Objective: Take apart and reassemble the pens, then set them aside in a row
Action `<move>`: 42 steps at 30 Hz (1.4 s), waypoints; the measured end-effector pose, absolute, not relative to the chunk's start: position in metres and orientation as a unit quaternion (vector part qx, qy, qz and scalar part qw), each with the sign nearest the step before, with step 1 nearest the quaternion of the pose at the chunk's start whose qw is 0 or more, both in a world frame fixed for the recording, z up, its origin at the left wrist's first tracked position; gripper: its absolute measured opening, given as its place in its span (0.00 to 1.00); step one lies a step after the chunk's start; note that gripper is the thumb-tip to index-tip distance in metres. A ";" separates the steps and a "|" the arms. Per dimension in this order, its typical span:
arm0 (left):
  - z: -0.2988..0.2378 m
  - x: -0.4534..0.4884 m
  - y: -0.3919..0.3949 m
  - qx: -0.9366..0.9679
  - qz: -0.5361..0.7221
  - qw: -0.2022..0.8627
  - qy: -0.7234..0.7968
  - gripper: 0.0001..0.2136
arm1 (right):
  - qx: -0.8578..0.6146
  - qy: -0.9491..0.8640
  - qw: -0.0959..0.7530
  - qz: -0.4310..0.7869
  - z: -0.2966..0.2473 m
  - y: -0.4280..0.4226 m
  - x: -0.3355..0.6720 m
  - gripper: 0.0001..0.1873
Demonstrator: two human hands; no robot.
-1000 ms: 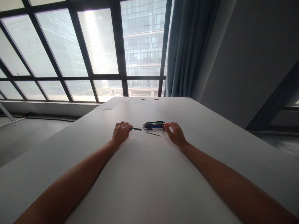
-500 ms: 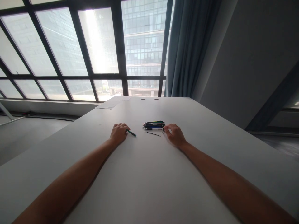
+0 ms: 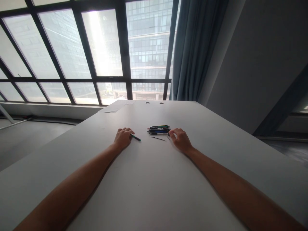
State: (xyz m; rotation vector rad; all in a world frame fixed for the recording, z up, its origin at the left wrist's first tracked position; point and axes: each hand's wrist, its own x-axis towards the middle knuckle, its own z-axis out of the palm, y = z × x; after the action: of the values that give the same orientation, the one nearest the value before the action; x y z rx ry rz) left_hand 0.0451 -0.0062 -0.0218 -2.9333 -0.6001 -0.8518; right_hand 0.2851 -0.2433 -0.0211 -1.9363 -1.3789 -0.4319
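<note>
My left hand (image 3: 123,138) rests on the white table, its fingers closed round one end of a slim green pen (image 3: 136,137), which points right and toward me. To the right lies a bundle of several pens (image 3: 158,129), mostly dark, set side by side. At the bundle's right end is my right hand (image 3: 181,140), thumb and forefinger pinched together at the tips of the pens. Whether it grips one of them cannot be made out. A thin dark pen refill (image 3: 158,138) lies just in front of the bundle. Beside my right thumb is a small thin piece (image 3: 168,138), partly hidden.
The white table (image 3: 149,186) stretches away toward a large window (image 3: 148,38). A sheet of paper (image 3: 111,108) lies at its far left edge. Two round dark cable holes sit near the far end. A blue curtain (image 3: 194,51) hangs behind on the right.
</note>
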 end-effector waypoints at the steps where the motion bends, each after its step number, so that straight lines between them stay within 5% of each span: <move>1: -0.022 0.045 -0.006 -0.942 -0.276 0.014 -0.193 0.14 | -0.749 -0.534 0.355 -0.167 -0.021 -0.243 0.285 0.14; 10: -0.019 0.045 -0.016 -0.945 -0.268 0.014 -0.185 0.26 | -0.754 -0.532 0.349 -0.165 -0.020 -0.244 0.285 0.14; 20: -0.012 0.051 -0.047 -0.956 -0.265 -0.035 -0.121 0.23 | -0.755 -0.513 0.367 -0.180 -0.020 -0.244 0.282 0.14; 29: -0.021 0.059 -0.052 -0.961 -0.241 -0.039 -0.128 0.16 | -0.773 -0.526 0.310 -0.174 -0.023 -0.251 0.277 0.12; 36: -0.020 0.070 -0.044 -0.959 -0.243 -0.054 -0.133 0.14 | -0.778 -0.549 0.258 -0.163 -0.024 -0.249 0.282 0.21; 42: -0.022 0.073 -0.039 -0.957 -0.248 -0.048 -0.140 0.15 | -0.777 -0.565 0.226 -0.159 -0.022 -0.249 0.277 0.16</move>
State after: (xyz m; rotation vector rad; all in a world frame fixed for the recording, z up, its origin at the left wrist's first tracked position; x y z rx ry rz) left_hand 0.0731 -0.0386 -0.0220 -3.1036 -0.4529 -0.8053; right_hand 0.2770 -0.2494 -0.0221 -2.1425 -1.5579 -0.4374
